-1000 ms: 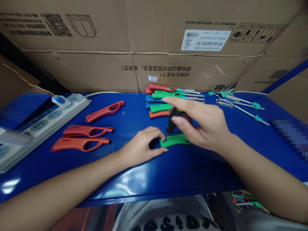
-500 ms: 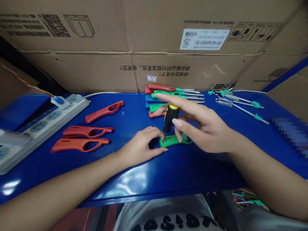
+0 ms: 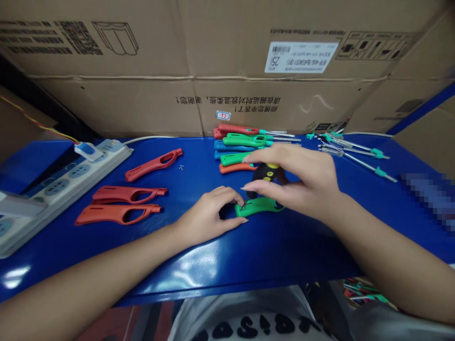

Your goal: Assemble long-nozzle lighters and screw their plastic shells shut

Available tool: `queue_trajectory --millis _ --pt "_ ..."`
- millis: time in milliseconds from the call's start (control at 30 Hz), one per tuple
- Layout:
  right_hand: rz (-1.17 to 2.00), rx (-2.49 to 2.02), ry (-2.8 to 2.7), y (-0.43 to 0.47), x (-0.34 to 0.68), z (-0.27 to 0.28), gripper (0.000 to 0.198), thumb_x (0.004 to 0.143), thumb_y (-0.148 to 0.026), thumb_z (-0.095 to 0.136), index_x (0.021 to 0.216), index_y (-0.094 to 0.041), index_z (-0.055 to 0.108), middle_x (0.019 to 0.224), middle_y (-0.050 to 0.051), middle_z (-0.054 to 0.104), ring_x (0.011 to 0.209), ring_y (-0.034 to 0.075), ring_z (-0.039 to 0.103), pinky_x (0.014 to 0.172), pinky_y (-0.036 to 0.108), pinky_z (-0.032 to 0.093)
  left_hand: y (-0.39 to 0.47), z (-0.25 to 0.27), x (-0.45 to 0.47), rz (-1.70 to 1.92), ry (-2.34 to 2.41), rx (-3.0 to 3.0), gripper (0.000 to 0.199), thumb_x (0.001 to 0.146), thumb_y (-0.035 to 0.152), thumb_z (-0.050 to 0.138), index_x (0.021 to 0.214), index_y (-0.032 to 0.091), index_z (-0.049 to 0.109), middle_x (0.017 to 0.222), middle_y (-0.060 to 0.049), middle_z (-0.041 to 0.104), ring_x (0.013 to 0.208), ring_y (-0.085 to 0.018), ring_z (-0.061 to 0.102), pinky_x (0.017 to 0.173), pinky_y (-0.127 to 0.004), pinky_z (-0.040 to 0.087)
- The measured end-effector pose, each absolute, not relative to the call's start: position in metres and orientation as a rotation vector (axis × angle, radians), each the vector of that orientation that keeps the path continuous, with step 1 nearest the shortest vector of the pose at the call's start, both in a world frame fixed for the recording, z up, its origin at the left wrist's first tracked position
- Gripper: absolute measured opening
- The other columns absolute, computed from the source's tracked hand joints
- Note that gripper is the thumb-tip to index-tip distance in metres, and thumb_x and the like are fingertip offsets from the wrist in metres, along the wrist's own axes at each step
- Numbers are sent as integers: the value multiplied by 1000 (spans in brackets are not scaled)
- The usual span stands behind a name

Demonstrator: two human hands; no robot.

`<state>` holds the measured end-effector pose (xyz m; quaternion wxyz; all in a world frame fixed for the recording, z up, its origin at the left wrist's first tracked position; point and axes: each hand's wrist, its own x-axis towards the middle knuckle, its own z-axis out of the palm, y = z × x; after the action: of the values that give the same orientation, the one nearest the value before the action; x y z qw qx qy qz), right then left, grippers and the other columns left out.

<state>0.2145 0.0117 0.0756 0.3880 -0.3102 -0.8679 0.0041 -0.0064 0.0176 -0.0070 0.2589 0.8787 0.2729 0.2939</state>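
My left hand (image 3: pixel 206 214) rests on the blue table and pinches the rear end of a green lighter handle (image 3: pixel 261 205) between thumb and fingers. My right hand (image 3: pixel 307 177) is closed round the black and yellow grip of a screwdriver (image 3: pixel 263 173). The screwdriver leans to the right, its thin shaft reaching down to the slot near the green handle's rear end. My right hand hides part of the grip, and the exact contact of the tip is too small to make out.
Left on the blue table (image 3: pixel 177 265) lie red lighter handles (image 3: pixel 130 194) and a power strip (image 3: pixel 88 168). Behind my hands are several lighters with metal tubes (image 3: pixel 245 139). Loose tube parts (image 3: pixel 355 149) lie at the right. A cardboard box (image 3: pixel 142 104) stands along the back.
The screwdriver has gone from nearly upright to leaning right. My right hand's fingers have drawn in round its grip. My left hand and the green handle have stayed in place.
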Motion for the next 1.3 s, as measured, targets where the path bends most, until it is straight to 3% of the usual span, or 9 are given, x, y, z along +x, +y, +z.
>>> queue_trajectory --millis 67,200,367,533,633,767,967,1133,1300 --pt "-46 -809 -2216 12 213 73 34 97 -44 59 118 -20 68 105 7 75 92 20 71 81 31 57 18 -7 -7 801 735 2381 25 85 28 78 100 20 61 100 -2 71 93 -18 68 85 -31 53" --pt "429 -813 -2233 11 211 73 44 107 -26 34 150 -21 40 127 8 69 85 12 71 73 26 57 17 -6 -6 758 768 2369 27 85 29 78 103 19 61 100 -3 71 93 -19 67 85 -32 54" --pt "57 -876 -2217 10 212 76 38 93 -41 66 126 -22 66 116 6 75 93 19 72 80 30 59 17 -7 -6 797 757 2372 29 83 27 79 105 20 61 102 -3 72 94 -20 69 86 -34 55" --pt "307 -954 -2164 9 209 80 40 106 -26 36 142 -24 55 114 3 75 78 13 73 71 27 60 17 -5 -6 758 765 2348 29 85 29 78 107 20 61 104 -4 72 96 -20 68 87 -34 55" --pt "306 -967 -2106 9 207 80 31 102 -30 50 129 -23 65 104 2 77 72 13 72 67 25 59 17 -5 -6 754 774 2352 31 84 28 79 108 20 61 106 -4 72 97 -20 68 88 -34 55" --pt "-54 -911 -2127 7 207 78 28 97 -36 61 119 -22 71 108 6 77 94 20 73 83 31 59 17 -5 -6 784 766 2370 31 83 28 79 107 19 61 104 -4 72 96 -20 68 87 -33 55" --pt "282 -765 -2231 4 207 83 31 103 -23 48 129 -23 64 117 4 74 98 14 71 86 28 57 17 -8 -6 792 772 2376 28 83 29 80 102 19 61 99 -3 72 92 -20 69 84 -34 55" --pt "-143 -746 -2269 7 213 79 28 97 -34 62 117 -19 70 101 6 75 93 19 71 79 29 57 15 -9 -5 842 749 2385 27 85 28 78 104 19 61 102 -4 71 94 -20 67 85 -33 54" --pt "349 -626 -2266 9 214 78 36 104 -19 42 135 -20 58 126 6 70 109 15 67 88 29 57 13 -8 -5 802 790 2385 24 86 29 77 102 18 62 97 -3 71 91 -21 66 83 -34 54"
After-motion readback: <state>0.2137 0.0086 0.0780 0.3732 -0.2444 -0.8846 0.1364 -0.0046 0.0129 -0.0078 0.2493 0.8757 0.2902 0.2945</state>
